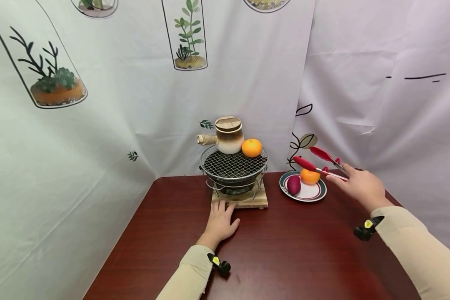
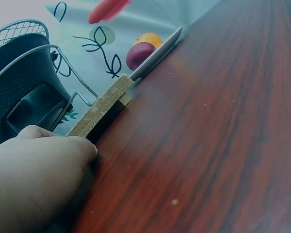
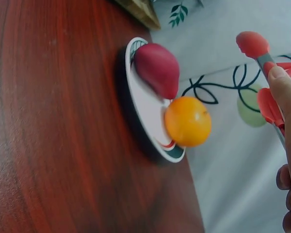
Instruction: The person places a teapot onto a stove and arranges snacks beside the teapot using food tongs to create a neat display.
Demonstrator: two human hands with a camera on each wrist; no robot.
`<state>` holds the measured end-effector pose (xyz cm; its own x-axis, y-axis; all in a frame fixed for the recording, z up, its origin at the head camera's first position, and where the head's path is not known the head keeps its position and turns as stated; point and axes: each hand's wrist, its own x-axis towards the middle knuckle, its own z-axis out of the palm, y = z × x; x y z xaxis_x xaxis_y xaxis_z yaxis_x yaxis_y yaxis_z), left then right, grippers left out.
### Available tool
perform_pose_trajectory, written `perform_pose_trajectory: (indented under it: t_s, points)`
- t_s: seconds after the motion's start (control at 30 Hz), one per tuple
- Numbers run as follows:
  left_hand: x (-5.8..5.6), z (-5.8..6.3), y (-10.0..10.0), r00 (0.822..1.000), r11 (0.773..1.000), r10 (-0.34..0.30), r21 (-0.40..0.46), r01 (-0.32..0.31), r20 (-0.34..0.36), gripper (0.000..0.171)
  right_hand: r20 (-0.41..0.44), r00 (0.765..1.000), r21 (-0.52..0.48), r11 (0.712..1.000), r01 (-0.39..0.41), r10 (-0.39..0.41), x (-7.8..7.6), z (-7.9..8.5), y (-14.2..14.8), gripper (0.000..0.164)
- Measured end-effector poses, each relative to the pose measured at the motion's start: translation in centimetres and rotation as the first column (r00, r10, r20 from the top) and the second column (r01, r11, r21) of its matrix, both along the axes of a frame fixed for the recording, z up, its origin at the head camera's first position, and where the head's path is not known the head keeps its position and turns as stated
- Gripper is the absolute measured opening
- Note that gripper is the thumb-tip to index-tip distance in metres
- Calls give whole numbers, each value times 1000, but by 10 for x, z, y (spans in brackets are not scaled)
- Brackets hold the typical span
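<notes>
My right hand (image 1: 363, 187) grips a pair of tongs (image 1: 303, 163) with red tips, which stand spread apart with nothing between them. Below and to their left is a plate (image 1: 309, 193) with a green rim, bearing an orange (image 3: 187, 121) and a purple-red, tapered fruit or vegetable (image 3: 157, 69). My left hand (image 1: 219, 223) rests its fingertips at the front edge of a wooden board (image 1: 260, 200), thumb held out to the side. On that board stands a round black grill (image 1: 232, 166) with a wire mesh top. In the left wrist view the hand hides part of the board.
On the mesh sit a clay pot (image 1: 230, 145) with a wooden lid and side handle, and another orange (image 1: 252, 148) to its right. The dark red table (image 1: 277, 246) reaches back to a printed white cloth (image 1: 247, 83) hanging behind and at both sides.
</notes>
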<state>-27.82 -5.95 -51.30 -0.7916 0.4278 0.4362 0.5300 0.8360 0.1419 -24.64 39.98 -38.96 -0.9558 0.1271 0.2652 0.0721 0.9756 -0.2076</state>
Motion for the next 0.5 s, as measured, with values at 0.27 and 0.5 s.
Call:
perform_pose_trajectory:
  t_s: [0.27,0.5]
  points:
    - [-1,1,0,1000,1000,-4,0,4,-1,53,13,1000,-7,1000,17,-17,1,-15,11,105]
    - [0,1,1,1000,1000,1,-5,-1,0,52,41,999,-17,1000,14,-13,-1,-30,15,102]
